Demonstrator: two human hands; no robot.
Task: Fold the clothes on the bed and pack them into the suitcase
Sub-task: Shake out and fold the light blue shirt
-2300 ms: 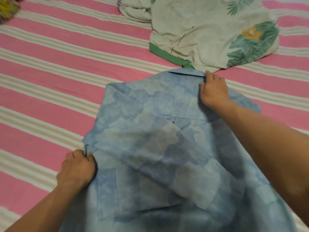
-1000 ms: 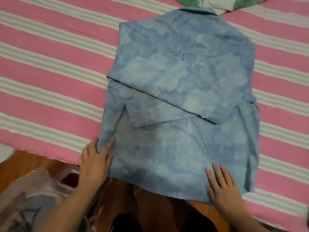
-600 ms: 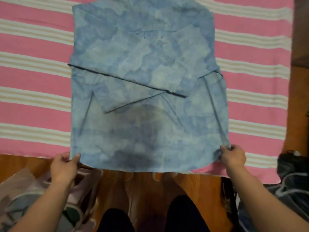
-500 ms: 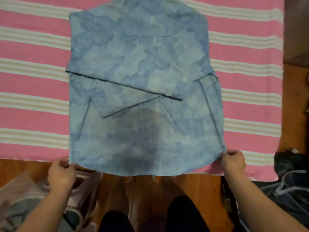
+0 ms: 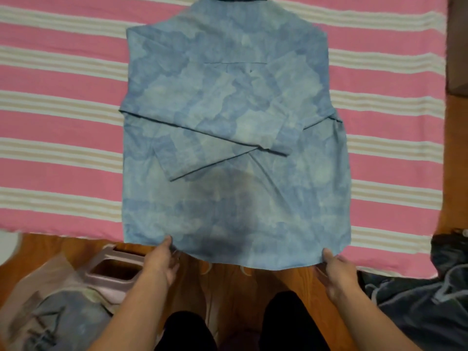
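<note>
A: Where did the mottled light-blue cotton shirt [image 5: 235, 138] lie at this entry?

B: Back up on the pink-and-cream striped bed [image 5: 60, 138], collar at the end farthest from both grips, both sleeves crossed over the back. The hem overhung the bed edge, and that hem was what both grips held.

A: State of each grip?

B: Left hand [image 5: 162, 262] pinched the hem, thumb on top of the cloth, fingers tucked beneath. Right hand [image 5: 335, 268] did the same near the opposite hem corner. Both grips were clamped on the shirt, well apart from each other, the hem stretched between them.

A: Why held so?

B: My reading: two hem grips keep the cloth taut, so the bottom can be carried up toward the collar in one flat fold. Sleeves were already in, so this looked like the last fold or close to it.

A: Anything else near the grips?

B: Just beside the left grip, a pale mauve plastic handle [image 5: 114, 271] under a clear plastic bag [image 5: 43, 307]; possibly the suitcase, could not confirm. Beside the right grip, a dark navy drawstring garment [image 5: 420, 300] on the wooden floor [image 5: 228, 279].
</note>
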